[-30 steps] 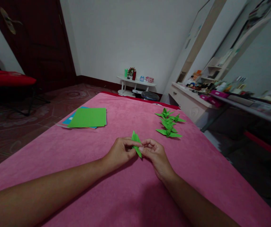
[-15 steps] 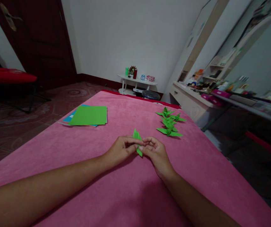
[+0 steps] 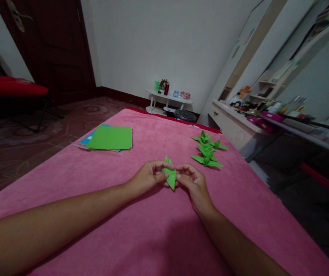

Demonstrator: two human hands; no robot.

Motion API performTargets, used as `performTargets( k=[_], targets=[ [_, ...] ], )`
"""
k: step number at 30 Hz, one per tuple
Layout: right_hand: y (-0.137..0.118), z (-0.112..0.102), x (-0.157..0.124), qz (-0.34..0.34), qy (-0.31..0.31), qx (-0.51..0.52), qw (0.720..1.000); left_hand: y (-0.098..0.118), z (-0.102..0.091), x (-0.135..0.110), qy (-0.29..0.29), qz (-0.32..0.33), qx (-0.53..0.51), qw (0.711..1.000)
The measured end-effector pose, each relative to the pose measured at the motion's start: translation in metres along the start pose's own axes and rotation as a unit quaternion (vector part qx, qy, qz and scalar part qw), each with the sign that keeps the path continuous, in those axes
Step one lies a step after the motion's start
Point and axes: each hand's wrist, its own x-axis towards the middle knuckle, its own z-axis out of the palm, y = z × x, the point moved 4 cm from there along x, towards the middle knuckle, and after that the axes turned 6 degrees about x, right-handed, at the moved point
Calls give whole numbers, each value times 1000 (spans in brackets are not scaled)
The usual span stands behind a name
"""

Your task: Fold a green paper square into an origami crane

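Note:
A small piece of folded green paper (image 3: 171,179) is held between my two hands over the pink cloth (image 3: 150,222). My left hand (image 3: 152,173) pinches its left side, with the index finger laid across the paper and the thumb below. From the right, the fingertips of my right hand (image 3: 192,181) grip the opposite edge. Pointed ends of the paper stick out above and below the fingers. Right of my hands lie several folded green paper figures (image 3: 207,160) with pointed wings, set close together. Some fingertips are hidden behind the paper.
At the left of the cloth lies a stack of paper sheets (image 3: 111,138), green on top with blue beneath. A white side table (image 3: 168,96) with small items stands by the far wall. On the right is a cluttered dresser (image 3: 233,117); a red chair (image 3: 12,86) stands left.
The folded paper has turned in my fingers, so a wider flat face now shows between my hands. My right hand has shifted slightly right. The whole view has swung a little.

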Motion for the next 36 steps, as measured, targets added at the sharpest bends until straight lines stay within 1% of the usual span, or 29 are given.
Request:
performTargets(
  k=[4,11,15,21,29,36],
  targets=[
    [0,-2,0,-5,-10,-29,1000,1,0,0,13,-12,-20,1000],
    [3,-5,2,7,-9,-37,999,1,0,-2,23,-42,-48,998],
    [2,0,1,13,-13,-39,999,-2,1,-1,12,-58,-70,996],
    [0,3,4,13,-15,-70,997,-10,0,2,-3,-84,-99,991],
    [-2,3,4,12,-32,-97,995,-10,-3,3,-25,-87,-90,992],
    [-4,1,4,10,-38,-110,993,-11,-4,3,-7,-97,-84,992]
  ],
)
